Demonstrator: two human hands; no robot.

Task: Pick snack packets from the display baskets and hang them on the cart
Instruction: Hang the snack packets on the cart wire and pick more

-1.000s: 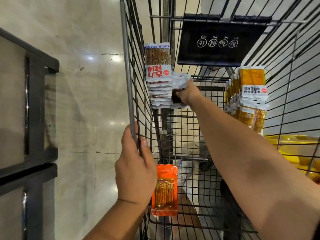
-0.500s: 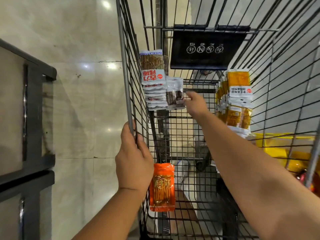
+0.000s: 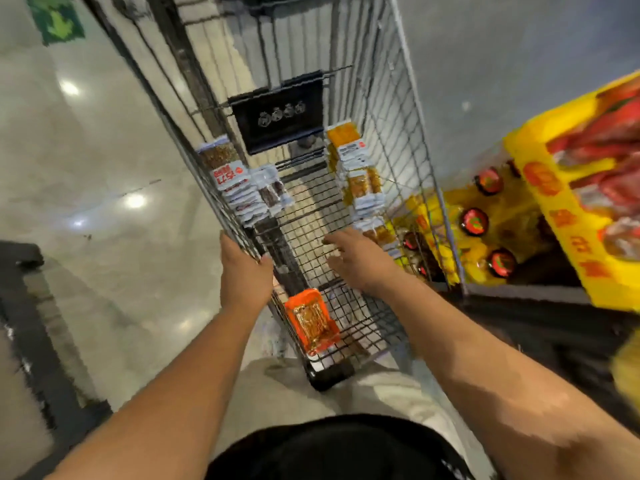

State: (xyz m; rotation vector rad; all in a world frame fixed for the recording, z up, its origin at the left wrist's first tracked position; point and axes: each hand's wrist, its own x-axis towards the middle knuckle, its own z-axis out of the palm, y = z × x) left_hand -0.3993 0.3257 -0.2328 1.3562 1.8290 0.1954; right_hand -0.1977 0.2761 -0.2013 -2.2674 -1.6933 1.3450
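The wire cart (image 3: 391, 140) stands tall and narrow, a grid of dark metal, and the left hand (image 3: 246, 271) grips the rim of its left wall. A stack of white-and-red packets (image 3: 228, 174) hangs on that wall, with clear packets of dark brown snacks (image 3: 273, 194) just beside it. On the right wall hangs a bunch of yellow-and-white packets (image 3: 356, 174). Low on the near left hangs a single orange packet (image 3: 311, 320). To the right of the cart a yellow display basket (image 3: 568, 220) holds blurred red packets (image 3: 606, 133).
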